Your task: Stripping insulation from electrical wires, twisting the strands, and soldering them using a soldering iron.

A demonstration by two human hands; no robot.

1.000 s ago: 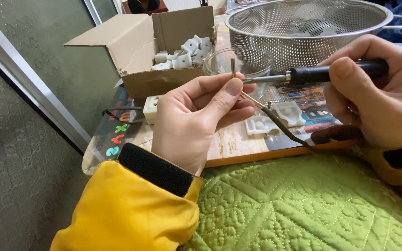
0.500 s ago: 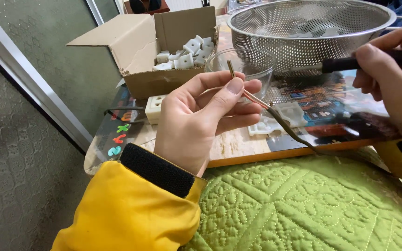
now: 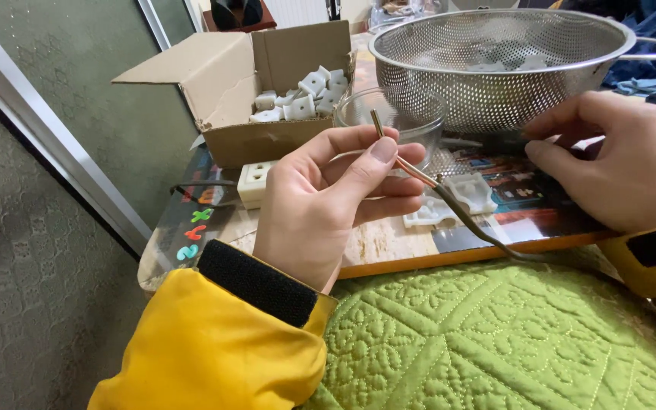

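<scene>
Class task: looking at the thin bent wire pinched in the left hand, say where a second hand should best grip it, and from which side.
Probably the bare stretch of wire just beyond the left hand, coming from the right: it slopes down rightward, unobstructed, toward the right hand.

The left hand point(image 3: 328, 205) pinches a thin copper-coloured wire point(image 3: 411, 171) between thumb and fingers, its tip pointing up in front of a glass bowl point(image 3: 419, 114). The right hand point(image 3: 620, 163) rests on the surface point(image 3: 389, 243) below a metal colander point(image 3: 495, 61), its fingers curled. A cardboard box point(image 3: 267, 76) of white plastic pieces stands behind.
</scene>
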